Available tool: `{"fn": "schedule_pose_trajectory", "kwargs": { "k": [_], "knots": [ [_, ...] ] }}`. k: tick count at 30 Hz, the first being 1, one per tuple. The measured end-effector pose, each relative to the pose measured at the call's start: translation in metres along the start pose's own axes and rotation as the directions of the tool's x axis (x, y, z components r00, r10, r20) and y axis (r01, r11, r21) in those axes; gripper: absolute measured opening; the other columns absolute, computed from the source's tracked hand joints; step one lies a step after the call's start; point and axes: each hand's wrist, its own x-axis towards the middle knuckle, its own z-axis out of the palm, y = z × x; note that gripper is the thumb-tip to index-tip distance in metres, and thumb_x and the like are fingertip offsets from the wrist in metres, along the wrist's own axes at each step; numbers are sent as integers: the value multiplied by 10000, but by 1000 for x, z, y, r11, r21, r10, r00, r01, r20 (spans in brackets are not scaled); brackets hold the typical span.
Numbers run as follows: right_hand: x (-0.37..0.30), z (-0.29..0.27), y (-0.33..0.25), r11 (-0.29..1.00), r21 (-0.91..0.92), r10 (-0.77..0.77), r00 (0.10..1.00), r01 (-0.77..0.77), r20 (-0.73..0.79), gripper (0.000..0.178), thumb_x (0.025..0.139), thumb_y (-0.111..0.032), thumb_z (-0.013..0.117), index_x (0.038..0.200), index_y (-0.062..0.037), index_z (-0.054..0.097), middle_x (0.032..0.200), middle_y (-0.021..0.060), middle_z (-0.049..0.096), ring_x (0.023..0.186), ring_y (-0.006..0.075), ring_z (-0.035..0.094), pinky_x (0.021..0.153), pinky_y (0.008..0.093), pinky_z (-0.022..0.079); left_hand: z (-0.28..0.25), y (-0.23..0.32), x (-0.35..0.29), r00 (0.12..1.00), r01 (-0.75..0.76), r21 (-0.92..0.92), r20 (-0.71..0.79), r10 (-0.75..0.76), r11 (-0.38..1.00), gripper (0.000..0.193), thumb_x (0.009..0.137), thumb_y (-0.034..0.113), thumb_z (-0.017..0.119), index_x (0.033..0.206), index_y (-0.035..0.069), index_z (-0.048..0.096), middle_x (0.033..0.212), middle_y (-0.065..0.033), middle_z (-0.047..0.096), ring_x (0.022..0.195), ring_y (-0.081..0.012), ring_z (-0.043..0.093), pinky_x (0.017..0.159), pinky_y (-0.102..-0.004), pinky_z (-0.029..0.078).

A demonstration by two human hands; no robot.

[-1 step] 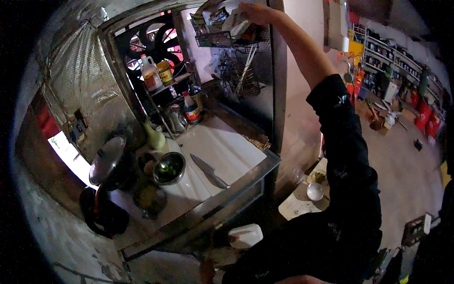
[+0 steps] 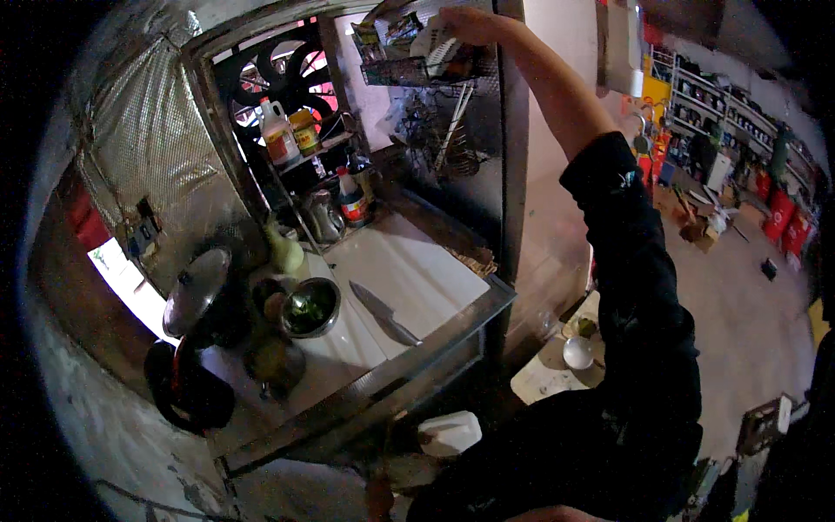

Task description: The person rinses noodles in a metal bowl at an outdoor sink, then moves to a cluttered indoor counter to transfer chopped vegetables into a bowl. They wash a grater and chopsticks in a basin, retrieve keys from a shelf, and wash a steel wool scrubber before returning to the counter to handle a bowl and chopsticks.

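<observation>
My right arm, in a black sleeve, stretches up to a dark wire basket [image 2: 391, 71] on the wall. There my right hand [image 2: 474, 26] is closed on the upper end of a white, slotted piece [image 2: 442, 54], whose exact kind I cannot make out. Packets [image 2: 404, 29] lie in the basket beside it. My left hand cannot be made out; a dim brownish shape at the lower edge is too dark to name. On the white counter below lie a knife [image 2: 383, 311] and a metal bowl [image 2: 310, 308] with green leaves in it.
Bottles and jars [image 2: 352, 198] stand at the back of the counter, under a small shelf [image 2: 313, 157]. A lidded pot [image 2: 198, 291] is at the left. Whisks and chopsticks [image 2: 454, 130] hang below the basket. A white container [image 2: 450, 433] sits low in front.
</observation>
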Motion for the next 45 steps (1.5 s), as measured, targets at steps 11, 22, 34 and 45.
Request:
{"fn": "schedule_pose_trajectory", "kwargs": {
  "k": [11, 22, 34, 45],
  "knots": [
    [-50, -22, -40, 853, -477, -322, 933, 211, -164, 286, 774, -184, 596, 957, 20, 517, 874, 200, 594, 775, 398, 555, 674, 468, 445, 10, 58, 6, 903, -430, 128, 57, 426, 894, 570, 735, 166, 698, 1254, 97, 474, 1154, -132, 560, 994, -301, 552, 769, -391, 448],
    [-284, -45, -405, 74, 964, -559, 790, -256, 253, 299, 882, -239, 582, 1070, -9, 547, 781, 57, 616, 685, 116, 558, 629, 281, 468, 16, 239, 31, 760, -577, -384, 72, 646, 721, 317, 964, 210, 351, 1102, 53, 591, 985, -100, 658, 908, -190, 596, 815, -327, 439],
    [-125, -33, -159, 805, 452, 569, 716, -384, -405, 346, 926, -352, 449, 833, -41, 570, 762, 106, 630, 698, 253, 606, 639, 351, 461, 52, 107, 37, 860, -456, -361, 56, 507, 814, 322, 879, 196, 515, 1135, 4, 552, 1034, -152, 635, 915, -284, 616, 815, -344, 464],
    [-99, 31, -135, 793, 198, 608, 770, -577, -191, 349, 838, -409, 574, 926, -81, 654, 839, 109, 651, 798, 253, 630, 719, 350, 480, 9, 56, -16, 981, -183, -231, 24, 194, 955, 338, 889, 267, 529, 1100, 8, 584, 969, -141, 636, 906, -238, 591, 790, -341, 452]
  ]
}}
